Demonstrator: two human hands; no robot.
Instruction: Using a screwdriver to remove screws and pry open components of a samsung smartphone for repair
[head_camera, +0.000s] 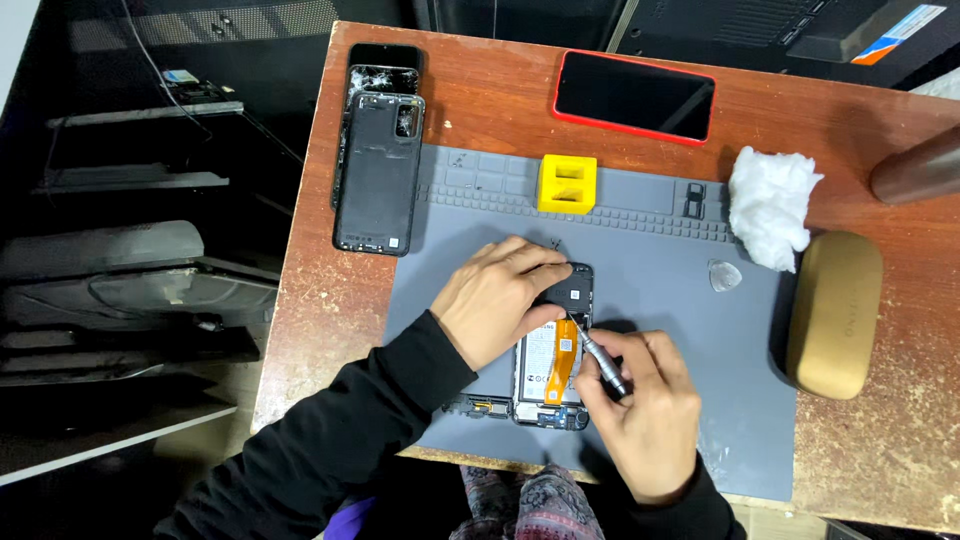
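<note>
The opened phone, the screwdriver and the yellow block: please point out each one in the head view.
opened phone (548, 362): head view, on its exposed battery area.
screwdriver (603, 366): head view, on the metal handle in the right hand.
yellow block (567, 184): head view, on its top face.

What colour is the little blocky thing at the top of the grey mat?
Bright yellow. The block shows clearly in the head view, on the grey mat.
</note>
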